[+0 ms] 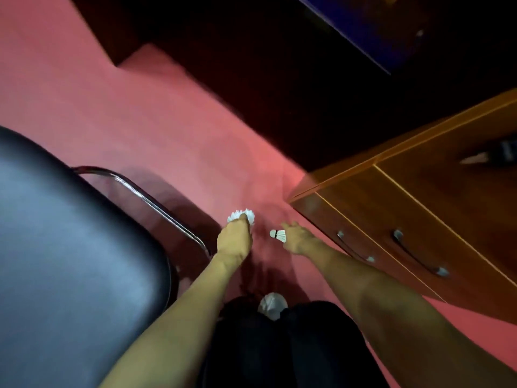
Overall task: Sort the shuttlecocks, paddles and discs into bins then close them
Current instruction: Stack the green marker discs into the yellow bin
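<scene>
Both my arms reach down to the red floor (145, 113). My left hand (235, 240) grips a white feathered shuttlecock (242, 215); its feather skirt sticks out past my fingers. My right hand (296, 238) holds a second shuttlecock (278, 235), whose white cork with a black band points left. On top of the wooden cabinet at the right edge lies a blurred object (475, 158) that may be another shuttlecock. No bins, paddles or discs are in view.
A black padded chair (70, 247) with a chrome frame (156, 203) fills the left. A wooden drawer cabinet (405, 219) with metal handles stands at the right. Dark furniture (279, 79) lies beyond. My white shoe (272, 305) and dark trousers show at the bottom.
</scene>
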{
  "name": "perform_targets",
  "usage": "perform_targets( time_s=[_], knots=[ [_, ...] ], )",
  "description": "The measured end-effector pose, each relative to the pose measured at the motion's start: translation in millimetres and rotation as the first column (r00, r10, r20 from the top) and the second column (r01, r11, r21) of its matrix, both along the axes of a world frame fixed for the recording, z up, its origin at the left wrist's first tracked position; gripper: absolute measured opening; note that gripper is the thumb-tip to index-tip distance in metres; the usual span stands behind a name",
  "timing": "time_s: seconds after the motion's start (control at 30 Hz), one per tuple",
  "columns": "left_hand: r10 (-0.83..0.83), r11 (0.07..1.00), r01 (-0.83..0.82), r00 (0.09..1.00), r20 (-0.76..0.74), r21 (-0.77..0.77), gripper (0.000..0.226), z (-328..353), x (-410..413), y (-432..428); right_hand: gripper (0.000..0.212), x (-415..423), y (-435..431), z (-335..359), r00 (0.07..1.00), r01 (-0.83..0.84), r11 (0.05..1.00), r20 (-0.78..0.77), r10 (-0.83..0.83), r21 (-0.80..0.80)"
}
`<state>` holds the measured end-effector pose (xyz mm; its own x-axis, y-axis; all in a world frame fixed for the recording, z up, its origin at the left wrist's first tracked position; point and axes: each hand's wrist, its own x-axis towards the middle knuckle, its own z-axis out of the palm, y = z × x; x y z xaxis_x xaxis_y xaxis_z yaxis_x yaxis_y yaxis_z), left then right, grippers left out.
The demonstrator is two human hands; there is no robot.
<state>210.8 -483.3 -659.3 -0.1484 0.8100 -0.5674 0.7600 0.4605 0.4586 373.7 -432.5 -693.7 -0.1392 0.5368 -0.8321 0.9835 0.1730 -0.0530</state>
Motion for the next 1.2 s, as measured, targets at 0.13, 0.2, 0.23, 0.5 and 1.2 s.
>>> perform_targets(
  time_s=[0.13, 0.2, 0.23, 0.5, 1.2],
  knots=[
    [0.047, 0.999, -0.047, 0.998, 0.042, -0.007, 0.021, -32, 9, 3, 0.045, 4, -11, -37, 0.991, 0.116, 0.993, 0.059, -0.118, 0.031],
    [0.062, 0.998, -0.062, 0.996, 0.063, -0.016, 0.021, -46, 12, 4, 0.045, 7, -10, -50, 0.982, 0.177, 0.984, 0.062, -0.178, 0.035],
    [0.068, 0.998, -0.066, 0.995, 0.070, -0.022, 0.021, -52, 13, 5, 0.045, 8, -9, -56, 0.977, 0.202, 0.979, 0.058, -0.204, 0.029],
    [0.073, 0.996, -0.068, 0.994, 0.078, -0.062, 0.018, -73, 25, 7, 0.030, 9, -3, -89, 0.850, 0.526, 0.831, -0.144, -0.507, 0.180],
    [-0.017, 0.859, 0.047, 0.998, -0.062, 0.510, 0.008, 355, 2, -22, 0.026, -12, -49, 393, 0.848, 0.293, 0.757, -0.525, 0.078, 0.585]
  ],
)
